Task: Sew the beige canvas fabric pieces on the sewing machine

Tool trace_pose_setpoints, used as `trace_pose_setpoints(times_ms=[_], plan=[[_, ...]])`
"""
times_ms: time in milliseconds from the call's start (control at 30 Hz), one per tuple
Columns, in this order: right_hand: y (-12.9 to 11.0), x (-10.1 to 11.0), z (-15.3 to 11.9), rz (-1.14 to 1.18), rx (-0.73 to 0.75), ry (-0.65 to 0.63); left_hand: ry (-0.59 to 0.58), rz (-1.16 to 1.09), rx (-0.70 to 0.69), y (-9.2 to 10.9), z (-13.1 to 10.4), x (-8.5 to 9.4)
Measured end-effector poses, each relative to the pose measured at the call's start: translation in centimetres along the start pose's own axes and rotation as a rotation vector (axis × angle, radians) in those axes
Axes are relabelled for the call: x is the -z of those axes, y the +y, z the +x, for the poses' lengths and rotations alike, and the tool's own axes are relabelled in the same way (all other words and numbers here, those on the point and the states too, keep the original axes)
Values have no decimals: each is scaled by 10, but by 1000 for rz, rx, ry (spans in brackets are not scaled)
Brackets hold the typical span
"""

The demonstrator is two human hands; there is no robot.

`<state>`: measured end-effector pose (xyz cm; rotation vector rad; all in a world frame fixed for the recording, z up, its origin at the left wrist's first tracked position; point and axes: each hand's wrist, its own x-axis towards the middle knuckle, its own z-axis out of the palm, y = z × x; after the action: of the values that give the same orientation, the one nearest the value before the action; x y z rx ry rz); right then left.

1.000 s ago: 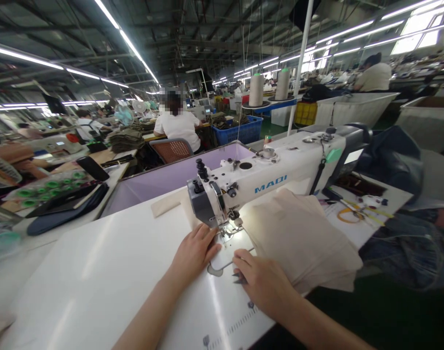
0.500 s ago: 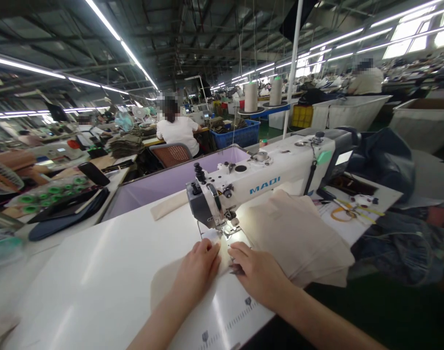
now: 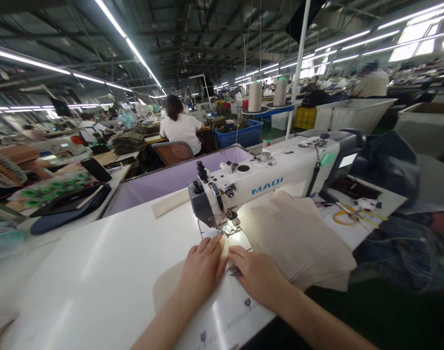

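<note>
A beige fabric piece (image 3: 168, 288) lies on the white sewing table, running under my left hand up to the presser foot of the sewing machine (image 3: 267, 181). My left hand (image 3: 203, 265) presses on this fabric just in front of the needle area, its fingers bent and close together. Beside it, my right hand (image 3: 256, 272) is closed, fingertips at the fabric's right edge. Small dark metal thread snips (image 3: 235, 271) poke out from under the right palm; their handles are hidden. Right of the needle rests a stack of beige fabric pieces (image 3: 298, 238).
A folded beige strip (image 3: 174, 203) lies behind the machine head. Scissors and a yellow tape (image 3: 353, 214) sit at the table's right end. Beyond the table's back edge is a lilac-lined bin (image 3: 152, 184). A co-worker (image 3: 181, 129) sits farther back.
My left hand has shifted slightly forward and right, its fingers now flatter and closer to the presser foot. My right hand stays nearly in place. The whole view has turned slightly left.
</note>
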<state>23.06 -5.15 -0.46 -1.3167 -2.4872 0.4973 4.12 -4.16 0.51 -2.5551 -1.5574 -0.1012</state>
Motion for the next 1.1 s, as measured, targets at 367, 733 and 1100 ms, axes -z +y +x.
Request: trace_pose_setpoints(times_ms=[367, 733, 1100], plan=[[1, -6, -1, 3, -1, 25, 50, -42, -40, -8, -1, -10], [-2, 0, 0, -7, -14, 0, 92, -43, -75, -12, -2, -14], [1, 6, -10, -70, 56, -67, 52, -136, -244, 4, -35, -8]])
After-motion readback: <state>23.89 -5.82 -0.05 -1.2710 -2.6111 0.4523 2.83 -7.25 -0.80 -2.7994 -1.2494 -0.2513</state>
